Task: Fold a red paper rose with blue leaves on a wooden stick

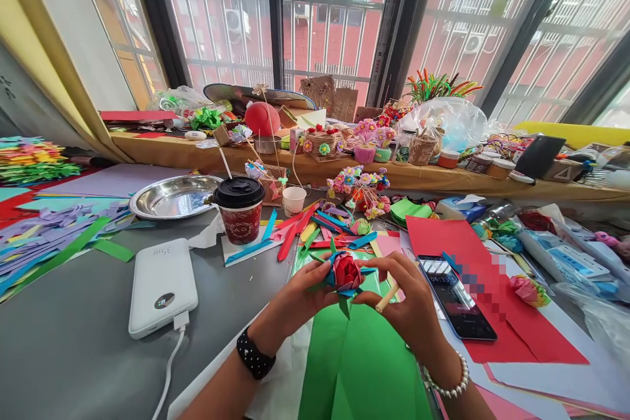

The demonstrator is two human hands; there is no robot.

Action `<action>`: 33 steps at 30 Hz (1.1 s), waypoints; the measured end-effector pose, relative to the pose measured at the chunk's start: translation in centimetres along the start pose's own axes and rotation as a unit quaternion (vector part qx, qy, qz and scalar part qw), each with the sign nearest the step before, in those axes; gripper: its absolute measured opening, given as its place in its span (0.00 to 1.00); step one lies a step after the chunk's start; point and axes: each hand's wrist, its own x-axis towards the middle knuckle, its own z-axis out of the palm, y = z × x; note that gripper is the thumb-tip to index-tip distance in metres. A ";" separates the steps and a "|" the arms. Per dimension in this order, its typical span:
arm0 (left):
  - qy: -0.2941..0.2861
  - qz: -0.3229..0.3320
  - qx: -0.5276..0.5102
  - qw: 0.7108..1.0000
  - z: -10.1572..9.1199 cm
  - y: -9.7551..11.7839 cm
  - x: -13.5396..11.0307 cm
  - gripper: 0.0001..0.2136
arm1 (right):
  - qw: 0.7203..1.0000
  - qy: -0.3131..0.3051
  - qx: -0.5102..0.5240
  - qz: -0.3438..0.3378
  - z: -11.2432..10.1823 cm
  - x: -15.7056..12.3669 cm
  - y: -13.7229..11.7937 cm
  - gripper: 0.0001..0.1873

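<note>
A red paper rose (346,270) with blue and green paper leaves under it is held up between both hands over a green paper sheet (359,367). My left hand (300,295) pinches the flower from the left, a black band on its wrist. My right hand (408,305) grips the flower's right side and also holds a thin wooden stick (386,298) between its fingers; a pearl bracelet circles that wrist.
A white power bank (161,285) with its cable lies left, a lidded paper cup (240,209) and a steel plate (172,197) behind it. A phone (455,295) rests on red paper (522,328) at the right. Coloured paper strips (305,230), paper flowers (359,187) and craft clutter fill the windowsill.
</note>
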 end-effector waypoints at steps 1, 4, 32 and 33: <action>-0.003 -0.003 0.001 1.000 0.0 0.0 0.0 0.15 | 1.000 -0.003 0.007 0.002 -0.1 0.0 0.0 0.16; -0.011 -0.014 0.004 1.000 -0.1 0.0 0.0 0.15 | 0.999 -0.025 0.027 -0.006 -0.3 0.1 0.1 0.21; -0.022 -0.059 0.001 0.998 -0.7 -0.3 -0.3 0.14 | 0.998 0.014 0.016 -0.055 0.7 -0.3 -0.1 0.09; -0.023 -0.063 0.008 0.998 -0.7 -0.2 -0.3 0.14 | 0.998 0.014 0.014 -0.055 0.7 -0.3 0.0 0.09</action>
